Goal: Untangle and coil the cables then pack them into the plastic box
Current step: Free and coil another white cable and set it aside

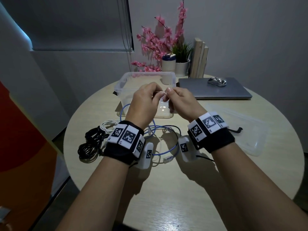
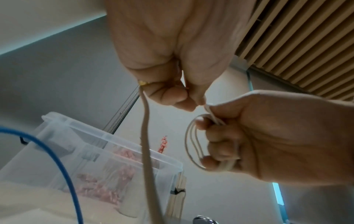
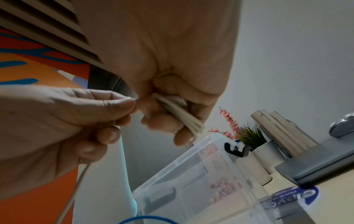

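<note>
Both forearms reach forward, wrists raised above the table [image 1: 166, 189]. Left hand [image 1: 143, 104] pinches a cable [image 2: 147, 151] with curled fingers; right hand [image 1: 181, 102], touching it, grips coiled loops in its fist.

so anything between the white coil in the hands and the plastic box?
Nothing visible. The right hand grips the white cable coil and the left hand pinches its free strand, both just above the plastic box. The box is open, its lid lying off to the right. The blue cable lies on the table, below the path.
</note>
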A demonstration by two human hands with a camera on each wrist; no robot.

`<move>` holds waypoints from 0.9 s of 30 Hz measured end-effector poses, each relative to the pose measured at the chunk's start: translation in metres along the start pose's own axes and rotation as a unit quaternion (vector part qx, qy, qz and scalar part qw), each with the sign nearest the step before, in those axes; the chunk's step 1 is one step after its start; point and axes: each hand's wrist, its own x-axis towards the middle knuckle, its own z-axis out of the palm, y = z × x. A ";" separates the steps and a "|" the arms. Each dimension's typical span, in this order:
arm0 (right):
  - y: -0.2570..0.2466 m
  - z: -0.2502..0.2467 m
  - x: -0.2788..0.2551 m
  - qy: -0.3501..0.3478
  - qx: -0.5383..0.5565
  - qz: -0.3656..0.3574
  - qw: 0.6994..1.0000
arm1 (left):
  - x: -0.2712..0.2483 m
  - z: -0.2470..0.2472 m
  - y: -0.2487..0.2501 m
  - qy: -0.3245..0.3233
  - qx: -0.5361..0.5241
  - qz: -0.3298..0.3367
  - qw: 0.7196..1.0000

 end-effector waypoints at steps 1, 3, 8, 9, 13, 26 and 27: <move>0.002 0.000 -0.002 -0.008 0.015 0.004 1.000 | 0.001 -0.001 -0.002 0.002 0.001 0.003 1.000; 0.003 -0.001 -0.007 -0.019 0.032 0.013 0.999 | 0.002 -0.003 -0.004 -0.002 -0.005 -0.001 1.000; -0.011 -0.005 -0.016 0.007 0.265 0.054 0.963 | -0.007 -0.001 0.006 -0.034 -0.068 -0.079 0.994; -0.015 -0.006 -0.017 0.013 0.314 0.057 0.948 | -0.010 -0.001 0.007 -0.046 -0.090 -0.107 0.989; -0.025 -0.007 -0.016 0.024 0.479 0.060 0.875 | -0.019 0.000 0.010 -0.109 -0.154 -0.172 0.967; -0.027 -0.019 -0.004 0.161 0.259 -0.007 0.952 | -0.042 -0.021 0.025 -0.320 -0.122 -0.193 0.920; -0.022 -0.017 -0.004 0.153 0.177 -0.018 0.972 | -0.040 -0.024 0.026 -0.305 -0.123 -0.181 0.927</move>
